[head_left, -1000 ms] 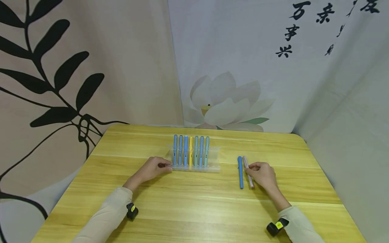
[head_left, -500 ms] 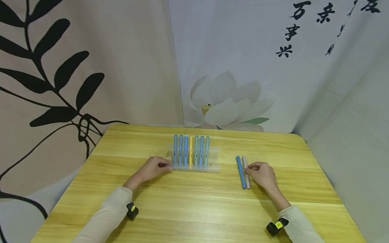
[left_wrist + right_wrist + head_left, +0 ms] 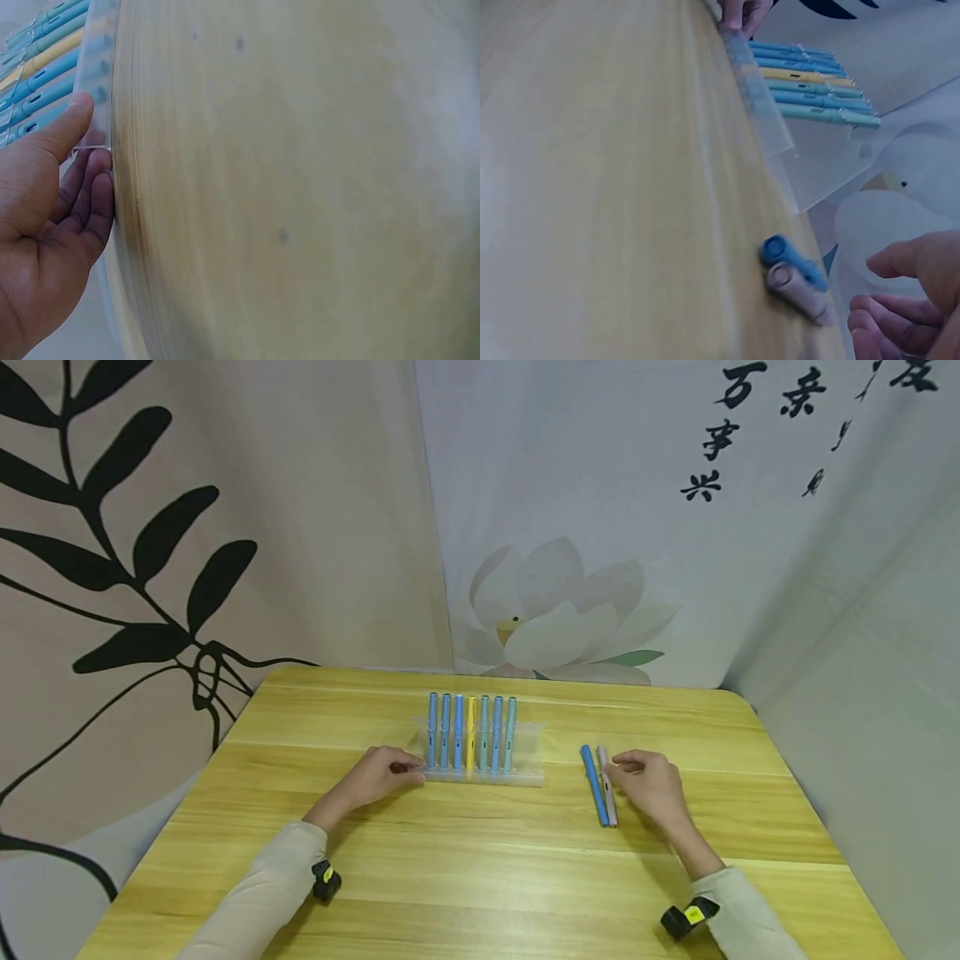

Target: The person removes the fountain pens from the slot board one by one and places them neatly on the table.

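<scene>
Across the near part of the worktop (image 3: 495, 893) lie the left sleeve (image 3: 262, 889) and the right sleeve (image 3: 738, 910). Past them, the right hand (image 3: 651, 787) is loosely spread and holds nothing; it is just beside the purple pen (image 3: 609, 793), and the right wrist view shows a gap between them. The purple pen lies flat next to the blue pen (image 3: 596, 785), the 2 close together at their near ends, and this pair looks like the part left undone: neither is in the see-through rack (image 3: 529, 745). Off to the left, the left hand (image 3: 378, 774) grips the rack's left end, thumb on the front ledge and fingers curled at the corner, apparently to steady it. A little farther, 7 pens (image 3: 471, 735) stand side by side in the rack, filling it from the left: 4 blue, 1 yellow and 2 green. I judge those done, so 7 of the 9 visible pens seem placed, well past halfway. The rack's right end is a bare stretch, probably with room for the loose pair, though its divisions are too faint to count. Farthest back hangs a curtain (image 3: 600, 485) printed with a lotus (image 3: 562, 618).
</scene>
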The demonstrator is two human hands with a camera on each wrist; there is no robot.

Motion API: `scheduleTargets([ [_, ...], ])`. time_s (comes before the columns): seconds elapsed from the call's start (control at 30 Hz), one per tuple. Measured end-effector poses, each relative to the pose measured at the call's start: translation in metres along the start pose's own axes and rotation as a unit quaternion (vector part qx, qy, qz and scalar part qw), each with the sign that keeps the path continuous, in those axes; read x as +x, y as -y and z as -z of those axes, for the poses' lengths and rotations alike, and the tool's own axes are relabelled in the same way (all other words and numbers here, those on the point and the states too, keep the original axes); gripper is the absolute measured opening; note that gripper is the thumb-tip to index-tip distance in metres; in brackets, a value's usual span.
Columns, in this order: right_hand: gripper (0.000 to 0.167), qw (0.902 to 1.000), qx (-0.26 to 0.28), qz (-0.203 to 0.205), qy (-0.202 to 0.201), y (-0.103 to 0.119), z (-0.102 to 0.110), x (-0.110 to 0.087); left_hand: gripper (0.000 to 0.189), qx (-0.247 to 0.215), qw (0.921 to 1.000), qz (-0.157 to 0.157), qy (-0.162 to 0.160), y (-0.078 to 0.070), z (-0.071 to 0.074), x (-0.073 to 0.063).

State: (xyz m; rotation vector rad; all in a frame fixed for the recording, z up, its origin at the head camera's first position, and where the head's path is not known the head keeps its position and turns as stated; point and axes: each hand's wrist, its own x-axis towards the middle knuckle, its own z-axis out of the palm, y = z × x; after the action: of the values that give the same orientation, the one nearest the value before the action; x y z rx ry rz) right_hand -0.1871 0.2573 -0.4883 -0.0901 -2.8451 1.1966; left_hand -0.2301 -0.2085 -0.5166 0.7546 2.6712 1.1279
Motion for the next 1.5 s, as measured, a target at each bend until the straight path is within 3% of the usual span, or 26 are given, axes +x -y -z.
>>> scheduleTargets([
  [0.2, 0.032, 0.9983, -0.002, 0.052, -0.026, 0.016, 0.004, 0.001, 0.031, -0.002, 1.0, 0.0, 0.001, -0.001, 0.001, 0.0],
  [0.4, 0.034, 0.9955, 0.029, 0.087, -0.027, 0.03, 0.004, 0.003, 0.031, -0.001, 1.0, 0.001, 0.0, -0.001, 0.001, 0.0],
  [0.7, 0.037, 0.9916, 0.082, 0.1, -0.008, 0.053, -0.006, 0.004, 0.032, -0.006, 0.9999, 0.008, 0.002, 0.0, 0.001, 0.0],
  [1.2, 0.04, 0.982, 0.128, 0.137, 0.023, 0.066, -0.047, 0.016, 0.033, -0.004, 0.9999, 0.016, 0.002, -0.001, 0.001, 0.0],
  [1.5, 0.026, 0.9836, 0.128, 0.125, 0.02, 0.073, -0.068, 0.021, 0.032, -0.008, 0.9999, 0.011, -0.001, -0.002, 0.001, -0.001],
])
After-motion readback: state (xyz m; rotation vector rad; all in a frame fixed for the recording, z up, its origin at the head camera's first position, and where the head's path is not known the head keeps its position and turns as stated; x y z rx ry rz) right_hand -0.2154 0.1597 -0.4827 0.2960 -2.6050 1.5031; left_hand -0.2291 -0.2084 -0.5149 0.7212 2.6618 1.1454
